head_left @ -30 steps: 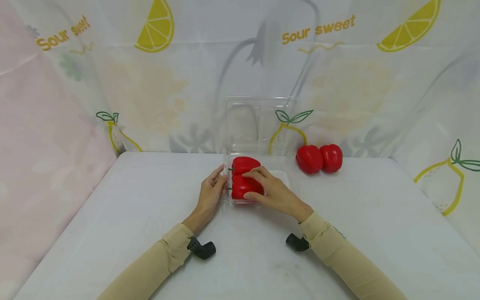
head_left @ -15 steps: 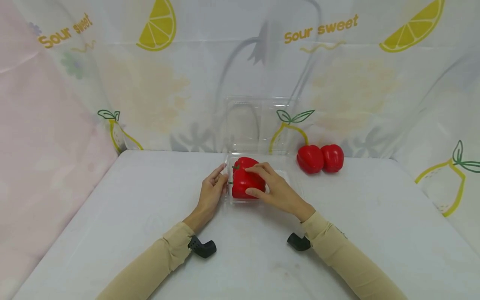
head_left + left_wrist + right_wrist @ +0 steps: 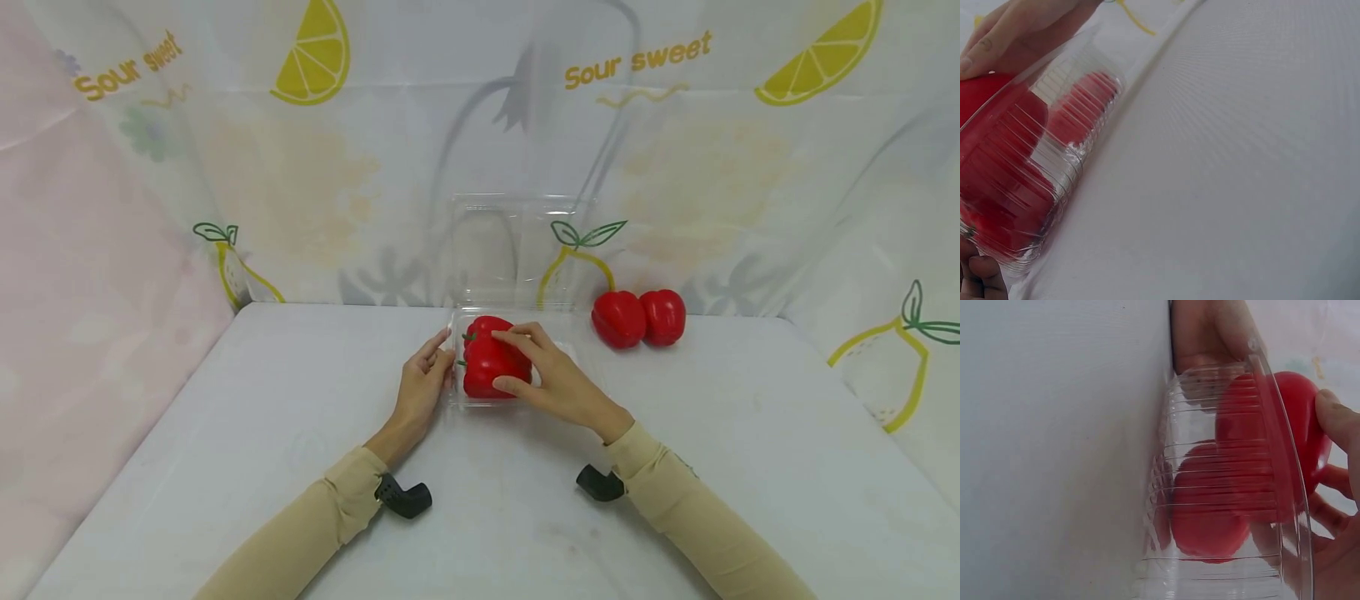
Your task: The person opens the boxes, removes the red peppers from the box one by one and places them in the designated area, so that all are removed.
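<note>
Two red bell peppers are in an open clear plastic container (image 3: 459, 400) at the middle of the table. My right hand (image 3: 558, 379) grips the front pepper (image 3: 487, 371) from its right end, thumb on the near side and fingers over the top. In the right wrist view this held pepper (image 3: 1300, 419) stands partly above the rim. Behind it in the head view lies the second pepper (image 3: 483, 325), partly covered by the fingers. Resting against the container's left side is my left hand (image 3: 420, 387), its fingers relaxed. Through the plastic, other red shapes look blurred.
Two more red bell peppers (image 3: 618, 319) sit side by side at the back right of the white table (image 3: 315, 433). The container's clear lid (image 3: 487, 250) stands raised against the printed curtain (image 3: 405, 150) behind.
The front pepper's stem end has shifted slightly away from me, nearer the rear pepper, whose stem has turned and moved right. My right hand has followed slightly; my left hand stays put.
</note>
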Action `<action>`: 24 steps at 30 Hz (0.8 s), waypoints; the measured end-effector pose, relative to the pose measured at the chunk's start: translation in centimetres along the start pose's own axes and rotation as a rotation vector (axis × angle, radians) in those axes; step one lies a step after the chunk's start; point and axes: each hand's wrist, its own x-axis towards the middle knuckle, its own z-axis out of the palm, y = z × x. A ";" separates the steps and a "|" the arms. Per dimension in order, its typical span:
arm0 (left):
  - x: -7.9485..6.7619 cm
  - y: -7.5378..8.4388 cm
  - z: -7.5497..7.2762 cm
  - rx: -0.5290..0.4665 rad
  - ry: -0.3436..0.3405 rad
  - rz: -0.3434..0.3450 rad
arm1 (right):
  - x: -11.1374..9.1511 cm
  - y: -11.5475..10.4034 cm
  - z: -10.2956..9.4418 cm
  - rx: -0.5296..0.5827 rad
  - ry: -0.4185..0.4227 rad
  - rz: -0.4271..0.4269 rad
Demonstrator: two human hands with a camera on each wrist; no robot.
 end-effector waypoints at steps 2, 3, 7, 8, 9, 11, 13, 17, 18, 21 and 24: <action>0.0 0.0 0.0 0.001 0.001 -0.004 | -0.1 0.0 -0.2 0.003 -0.003 0.011; 0.0 0.0 0.0 0.000 0.005 -0.006 | -0.1 0.0 -0.4 0.005 -0.002 0.014; 0.1 -0.1 0.1 0.007 0.018 0.004 | -0.2 0.0 -0.9 0.016 0.001 0.023; 0.1 -0.2 0.1 0.006 0.019 0.011 | -0.2 0.0 -1.0 0.019 0.001 0.025; 0.1 -0.3 0.1 0.007 0.020 0.019 | -0.2 0.0 -1.1 0.024 -0.001 0.025; 0.2 -0.3 0.1 0.007 0.022 0.035 | -0.2 0.0 -1.4 0.032 -0.006 0.029; 0.2 -0.4 0.2 0.005 0.025 0.049 | -0.2 0.1 -1.6 0.040 -0.016 0.040; 0.2 -0.3 0.2 0.004 0.030 0.071 | -0.3 0.1 -2.1 0.053 -0.037 0.064; 0.2 -0.3 0.2 0.005 0.030 0.071 | -0.3 0.1 -2.3 0.055 -0.042 0.064; 0.1 -0.3 0.2 0.002 0.030 0.063 | -0.4 0.1 -2.8 0.062 -0.052 0.073; 0.2 -0.3 0.2 0.001 0.021 0.045 | -0.5 0.1 -3.4 0.071 -0.058 0.092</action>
